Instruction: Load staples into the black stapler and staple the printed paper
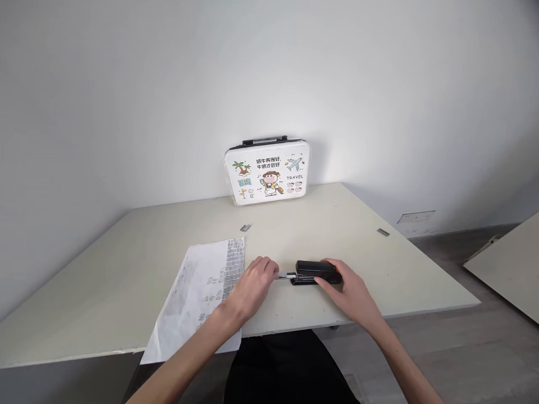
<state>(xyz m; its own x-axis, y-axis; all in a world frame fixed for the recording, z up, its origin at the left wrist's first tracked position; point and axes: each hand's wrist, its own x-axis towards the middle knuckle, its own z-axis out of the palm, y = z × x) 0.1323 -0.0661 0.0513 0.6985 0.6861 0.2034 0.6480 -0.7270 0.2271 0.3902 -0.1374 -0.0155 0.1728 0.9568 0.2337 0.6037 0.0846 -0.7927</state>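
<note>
A black stapler (310, 267) lies on the table, pointing left. My right hand (347, 286) is closed around its rear end, thumb on the near side and fingers over the far side. From the stapler's left end a thin silver metal tray (286, 275) sticks out. The fingers of my left hand (257, 280) are pinched on the outer end of this tray, and they hide its tip. A printed sheet of paper (202, 275) lies to the left, partly under my left wrist and hanging over the table's near edge.
Small grey staple strips (245, 228) lie beyond the paper, and another staple strip (383, 232) is near the table's right edge. A white case (269, 171) with cartoon prints leans on the wall (168, 101). The pale table (105, 280) ends close to my lap.
</note>
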